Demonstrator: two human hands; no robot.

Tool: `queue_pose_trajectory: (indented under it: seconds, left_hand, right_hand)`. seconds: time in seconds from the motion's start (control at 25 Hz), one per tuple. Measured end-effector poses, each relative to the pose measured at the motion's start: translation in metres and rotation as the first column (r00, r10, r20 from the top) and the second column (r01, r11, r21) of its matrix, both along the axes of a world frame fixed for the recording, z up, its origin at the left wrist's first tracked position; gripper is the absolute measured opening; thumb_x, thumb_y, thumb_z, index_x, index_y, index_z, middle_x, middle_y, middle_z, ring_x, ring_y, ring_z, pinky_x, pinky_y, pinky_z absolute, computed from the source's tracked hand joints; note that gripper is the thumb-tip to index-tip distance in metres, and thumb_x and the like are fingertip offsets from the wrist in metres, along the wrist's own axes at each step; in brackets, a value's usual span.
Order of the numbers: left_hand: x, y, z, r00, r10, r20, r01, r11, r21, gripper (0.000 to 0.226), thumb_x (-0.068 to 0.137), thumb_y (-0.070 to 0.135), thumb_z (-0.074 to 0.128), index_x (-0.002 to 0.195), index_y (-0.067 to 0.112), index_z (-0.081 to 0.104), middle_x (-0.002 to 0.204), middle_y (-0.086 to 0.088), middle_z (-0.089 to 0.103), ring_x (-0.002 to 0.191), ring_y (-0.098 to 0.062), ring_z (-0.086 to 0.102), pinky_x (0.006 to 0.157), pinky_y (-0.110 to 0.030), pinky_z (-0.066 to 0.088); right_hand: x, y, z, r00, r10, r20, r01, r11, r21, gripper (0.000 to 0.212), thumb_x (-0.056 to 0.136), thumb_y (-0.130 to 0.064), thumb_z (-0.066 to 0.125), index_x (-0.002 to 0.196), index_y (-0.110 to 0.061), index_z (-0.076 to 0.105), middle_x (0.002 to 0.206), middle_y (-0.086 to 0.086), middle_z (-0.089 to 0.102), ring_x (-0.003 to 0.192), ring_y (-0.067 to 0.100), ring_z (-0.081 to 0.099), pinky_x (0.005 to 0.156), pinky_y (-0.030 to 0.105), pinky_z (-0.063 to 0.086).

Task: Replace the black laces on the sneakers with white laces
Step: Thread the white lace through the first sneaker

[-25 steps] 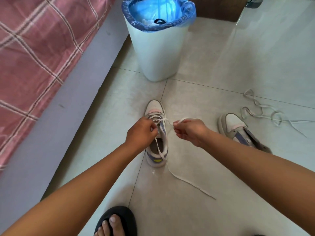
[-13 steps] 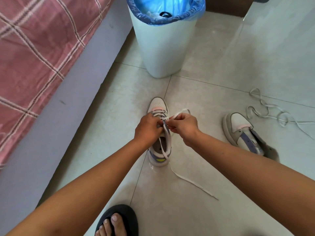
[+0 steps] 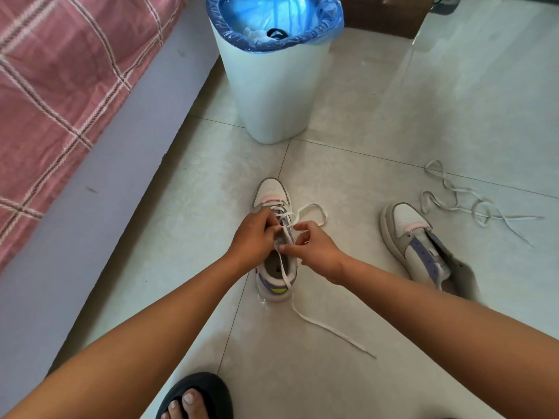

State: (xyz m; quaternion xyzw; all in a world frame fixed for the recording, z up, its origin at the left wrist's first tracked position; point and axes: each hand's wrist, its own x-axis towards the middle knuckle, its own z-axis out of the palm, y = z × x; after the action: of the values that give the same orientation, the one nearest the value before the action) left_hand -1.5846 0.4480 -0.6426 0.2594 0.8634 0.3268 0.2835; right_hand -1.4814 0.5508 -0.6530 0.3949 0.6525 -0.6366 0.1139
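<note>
Taking the near sneaker (image 3: 273, 237) as landmark: both hands crowd its tongue, the left hand (image 3: 252, 237) from its left, the right hand (image 3: 314, 247) from its right, fingers curled on the white lace (image 3: 332, 331). That lace trails across the tiles behind its heel, toward the right. Beyond its toe stands the bin (image 3: 272, 86); bare floor lies between. Well to its left runs the bed edge (image 3: 90, 189), open tile between. To its right lies the second sneaker (image 3: 423, 249), a loose lace (image 3: 459, 201) beyond it

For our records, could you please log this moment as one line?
left hand: grips sneaker | right hand: pinches white lace | second sneaker: unlaced | spare lace: on floor
</note>
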Motion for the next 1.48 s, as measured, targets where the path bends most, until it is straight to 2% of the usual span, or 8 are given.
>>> queue_pose_trajectory:
  seconds: [0.36, 0.48, 0.56, 0.76, 0.92, 1.04, 1.16, 1.48]
  left_hand:
    - [0.005, -0.011, 0.042, 0.595, -0.023, 0.803, -0.418, 0.845, 0.334, 0.011, 0.097, 0.01, 0.044, 0.086, 0.008, 0.047, 0.075, -0.009, 0.072, 0.068, -0.018, 0.07, 0.056, -0.021, 0.053]
    - [0.002, -0.044, 0.052, 0.224, -0.31, 0.924, 0.042, 0.95, 0.308, 0.007, 0.089, 0.01, 0.052, 0.082, 0.008, 0.05, 0.067, -0.007, 0.067, 0.052, -0.011, 0.061, 0.04, -0.015, 0.041]
    - [0.006, -0.063, 0.049, 0.051, -0.302, 0.952, 0.515, 0.825, 0.234, 0.009, 0.092, 0.006, 0.049, 0.084, 0.01, 0.049, 0.071, -0.004, 0.07, 0.056, -0.01, 0.065, 0.041, -0.013, 0.04]
    - [0.009, -0.072, 0.026, 0.646, -0.362, 0.672, 0.763, 0.344, -0.547, 0.019, 0.095, 0.014, 0.046, 0.107, 0.003, 0.057, 0.1, -0.012, 0.07, 0.061, -0.01, 0.061, 0.057, -0.021, 0.047]
    - [0.001, -0.04, 0.036, 0.939, -0.243, 0.245, 0.329, 0.845, -0.421, 0.018, 0.098, 0.025, 0.042, 0.1, 0.011, 0.054, 0.088, -0.007, 0.068, 0.064, -0.017, 0.064, 0.059, -0.027, 0.049]
    - [0.011, -0.001, 0.041, 0.98, -0.196, -0.021, 0.189, 0.965, -0.184, 0.014, 0.096, 0.029, 0.045, 0.092, 0.02, 0.055, 0.085, 0.0, 0.059, 0.079, -0.021, 0.059, 0.066, -0.03, 0.046]
    - [0.03, 0.028, 0.029, 0.91, -0.352, -0.22, 0.281, 0.912, -0.299, 0.024, 0.095, 0.033, 0.046, 0.108, 0.016, 0.057, 0.114, -0.005, 0.05, 0.099, -0.024, 0.054, 0.076, -0.033, 0.046]
    - [0.034, 0.037, 0.002, 0.791, -0.391, -0.47, 0.225, 0.901, -0.372, 0.032, 0.095, 0.028, 0.045, 0.114, 0.005, 0.055, 0.128, -0.013, 0.041, 0.109, -0.027, 0.045, 0.08, -0.034, 0.041]
  right_hand:
    - [0.011, 0.005, -0.009, 0.972, -0.233, 0.011, 0.226, 0.953, 0.201, 0.038, 0.078, -0.024, 0.071, 0.1, -0.016, 0.04, 0.078, -0.002, 0.046, 0.063, 0.009, 0.046, 0.053, 0.021, 0.034]
    - [0.015, 0.016, -0.007, 0.958, -0.282, 0.043, 0.268, 0.94, 0.211, 0.045, 0.078, -0.029, 0.073, 0.102, -0.016, 0.038, 0.079, -0.001, 0.047, 0.065, 0.01, 0.047, 0.054, 0.022, 0.036]
    - [0.016, 0.02, -0.006, 0.949, -0.308, 0.068, 0.291, 0.938, 0.187, 0.051, 0.076, -0.032, 0.075, 0.106, -0.016, 0.036, 0.085, 0.0, 0.048, 0.071, 0.013, 0.051, 0.061, 0.025, 0.043]
    - [0.018, 0.031, 0.005, 0.977, -0.201, 0.072, 0.201, 0.98, -0.001, 0.054, 0.08, -0.026, 0.071, 0.119, -0.023, 0.033, 0.089, -0.001, 0.048, 0.079, 0.012, 0.055, 0.061, 0.027, 0.046]
    - [0.01, 0.046, 0.008, 0.98, -0.194, -0.031, 0.195, 0.981, 0.02, 0.023, 0.09, -0.029, 0.06, 0.109, -0.02, 0.052, 0.092, 0.0, 0.057, 0.075, 0.01, 0.055, 0.057, 0.022, 0.043]
    - [0.003, 0.054, 0.008, 0.975, -0.214, -0.051, 0.218, 0.973, 0.076, 0.011, 0.09, -0.026, 0.062, 0.09, -0.016, 0.059, 0.083, 0.0, 0.059, 0.071, 0.013, 0.055, 0.058, 0.024, 0.045]
    - [-0.003, 0.054, 0.006, 0.972, -0.224, -0.074, 0.234, 0.955, 0.182, 0.014, 0.089, -0.017, 0.062, 0.077, -0.015, 0.055, 0.079, 0.006, 0.061, 0.067, 0.017, 0.059, 0.057, 0.026, 0.048]
    - [0.015, 0.044, 0.005, 0.997, 0.014, -0.082, 0.012, 0.95, 0.311, 0.041, 0.083, -0.022, 0.066, 0.11, -0.021, 0.036, 0.068, -0.004, 0.047, 0.059, 0.009, 0.045, 0.055, 0.024, 0.042]
